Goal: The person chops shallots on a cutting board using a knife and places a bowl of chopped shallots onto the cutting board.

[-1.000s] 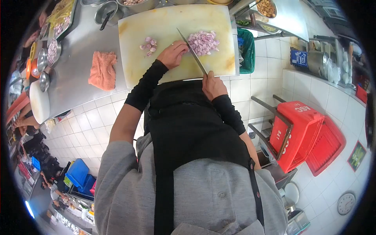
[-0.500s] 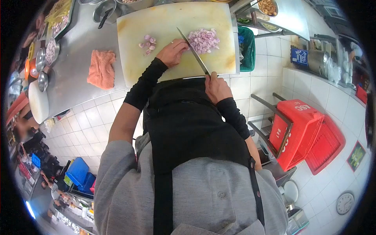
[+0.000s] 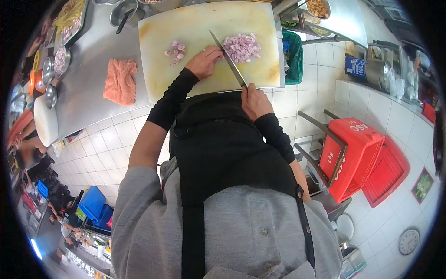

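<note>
My right hand [image 3: 256,103] is wrapped round the handle of a kitchen knife [image 3: 231,62]. Its long blade slants across the white cutting board [image 3: 195,28], tip pointing up and left. My left hand [image 3: 204,62] rests on the board with fingers curled against the left side of the blade. Whatever lies under those fingertips is hidden. Just right of the blade is a heap of chopped shallots [image 3: 242,48], pale purple and white. Several peeled, uncut shallots [image 3: 176,52] lie loose to the left of my left hand.
An orange cloth [image 3: 120,82] lies on the steel table [image 3: 93,56]. Metal bowls [image 3: 51,96] line the table's left side, and a pot [image 3: 126,14] stands behind. A green-lined bin [image 3: 293,58] is right of the board. Red crates [image 3: 348,153] stand on the right. People work far left.
My right hand and the knife handle have shifted slightly left and up. The left hand stays almost in the same place, and the shallots look unchanged.
</note>
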A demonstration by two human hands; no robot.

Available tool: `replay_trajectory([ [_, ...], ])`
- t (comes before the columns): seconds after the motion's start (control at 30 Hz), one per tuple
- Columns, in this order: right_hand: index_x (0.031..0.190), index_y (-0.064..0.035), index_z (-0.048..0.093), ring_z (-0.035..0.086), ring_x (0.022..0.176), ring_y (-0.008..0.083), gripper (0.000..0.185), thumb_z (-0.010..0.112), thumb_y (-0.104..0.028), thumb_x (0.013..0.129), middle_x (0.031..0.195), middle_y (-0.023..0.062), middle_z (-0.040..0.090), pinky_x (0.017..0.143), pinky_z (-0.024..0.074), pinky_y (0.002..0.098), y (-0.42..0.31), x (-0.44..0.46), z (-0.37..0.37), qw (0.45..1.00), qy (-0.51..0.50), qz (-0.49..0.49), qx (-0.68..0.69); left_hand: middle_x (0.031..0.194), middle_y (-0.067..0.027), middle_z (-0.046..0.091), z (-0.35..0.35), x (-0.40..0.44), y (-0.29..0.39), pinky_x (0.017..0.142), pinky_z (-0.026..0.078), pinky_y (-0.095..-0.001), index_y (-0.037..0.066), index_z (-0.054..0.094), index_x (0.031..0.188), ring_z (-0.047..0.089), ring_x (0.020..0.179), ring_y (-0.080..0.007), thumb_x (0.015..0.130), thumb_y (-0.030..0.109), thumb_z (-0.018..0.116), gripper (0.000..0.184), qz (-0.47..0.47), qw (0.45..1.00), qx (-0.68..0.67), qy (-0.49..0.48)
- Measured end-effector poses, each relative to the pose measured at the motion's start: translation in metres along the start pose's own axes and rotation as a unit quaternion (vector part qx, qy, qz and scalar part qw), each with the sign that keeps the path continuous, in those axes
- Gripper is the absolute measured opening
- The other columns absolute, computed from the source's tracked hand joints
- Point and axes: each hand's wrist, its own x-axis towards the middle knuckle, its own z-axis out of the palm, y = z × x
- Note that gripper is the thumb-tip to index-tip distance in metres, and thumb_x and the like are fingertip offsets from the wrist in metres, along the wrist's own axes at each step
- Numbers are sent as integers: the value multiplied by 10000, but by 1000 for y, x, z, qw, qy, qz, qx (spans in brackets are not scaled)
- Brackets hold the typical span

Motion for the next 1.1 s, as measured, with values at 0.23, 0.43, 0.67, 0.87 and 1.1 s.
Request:
replay_trajectory([
  [0.23, 902, -2, 597, 668, 776, 483, 202, 571, -196, 954, 814, 275, 660, 691, 546, 553, 11, 19, 35, 999, 16, -37, -16, 1141, -168, 653, 10, -1, -1, 961, 505, -463, 60, 648, 1105, 611, 1102, -390, 903, 26, 595, 211, -6, 1000, -5, 1],
  [0.43, 886, -16, 640, 680, 854, 405, 156, 586, -161, 906, 911, 255, 668, 761, 549, 517, 35, 30, 52, 993, -28, -92, -66, 1131, -169, 649, 10, 1, 1, 993, 471, -478, 58, 661, 1122, 587, 1101, -393, 905, 39, 574, 235, -38, 997, 16, -58],
  [0.67, 996, 2, 531, 656, 770, 529, 283, 511, -277, 1044, 782, 326, 649, 697, 529, 617, 25, 26, 43, 998, 44, -3, 47, 1040, -142, 583, -4, 11, 29, 800, 564, -400, 35, 615, 1022, 650, 943, -345, 869, -22, 678, 175, -69, 998, -9, -2],
  [0.87, 997, 7, 514, 668, 776, 530, 300, 495, -287, 1053, 814, 335, 665, 694, 539, 615, 23, 20, 40, 997, 42, 8, 68, 1103, -149, 573, 12, 5, 31, 775, 576, -381, 10, 619, 1047, 670, 902, -320, 868, -31, 687, 195, -111, 994, 0, 26],
  [1.1, 985, 11, 506, 664, 780, 532, 297, 500, -279, 1051, 814, 341, 661, 691, 534, 620, 10, 15, 30, 997, 31, 21, 64, 1111, -150, 573, 17, 3, 47, 783, 586, -362, -4, 625, 1065, 684, 915, -282, 871, -74, 668, 210, -180, 976, -89, 82],
])
